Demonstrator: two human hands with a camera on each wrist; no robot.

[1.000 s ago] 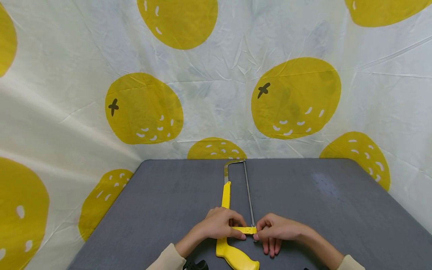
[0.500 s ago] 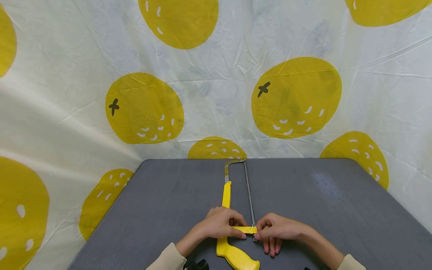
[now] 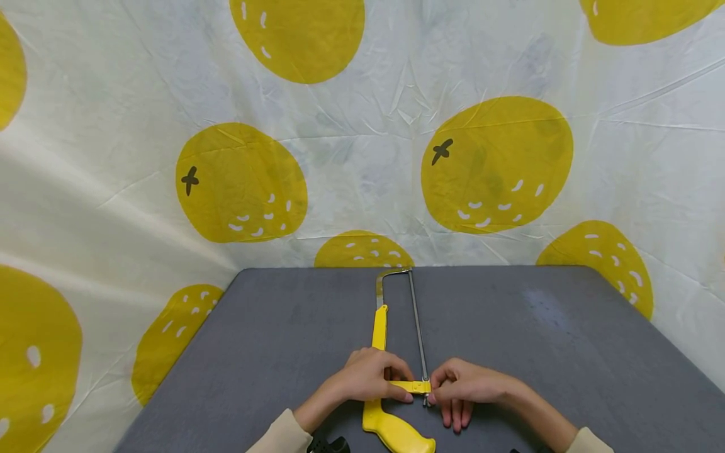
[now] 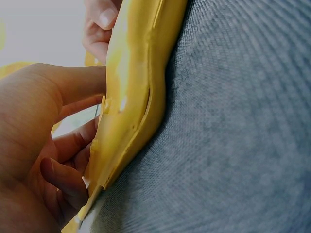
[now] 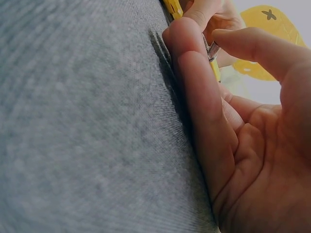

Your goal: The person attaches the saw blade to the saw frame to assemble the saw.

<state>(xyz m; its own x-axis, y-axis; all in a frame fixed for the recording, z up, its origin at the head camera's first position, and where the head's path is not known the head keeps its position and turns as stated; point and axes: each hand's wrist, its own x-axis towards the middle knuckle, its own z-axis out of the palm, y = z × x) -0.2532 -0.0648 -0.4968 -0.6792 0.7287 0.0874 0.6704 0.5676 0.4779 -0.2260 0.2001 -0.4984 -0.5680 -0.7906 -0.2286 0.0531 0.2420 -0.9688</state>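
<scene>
A hacksaw with a yellow frame lies on the grey table, its yellow handle toward me and its thin blade on the right side. My left hand lies across the frame just above the handle and grips it, thumb and fingers around the yellow crosspiece. At the near end of the blade, my right hand pinches the small metal wing nut between thumb and index finger. The right wrist view shows the thumb on this nut, and the other fingers rest along the table.
The dark grey table reaches back to a white cloth printed with large yellow fruits. This cloth hangs behind the table and along both sides. The saw's metal front bow comes close to the table's back edge.
The wing nut shows at a slightly different angle beside the right fingertips. Both hands and the hacksaw stay in place.
</scene>
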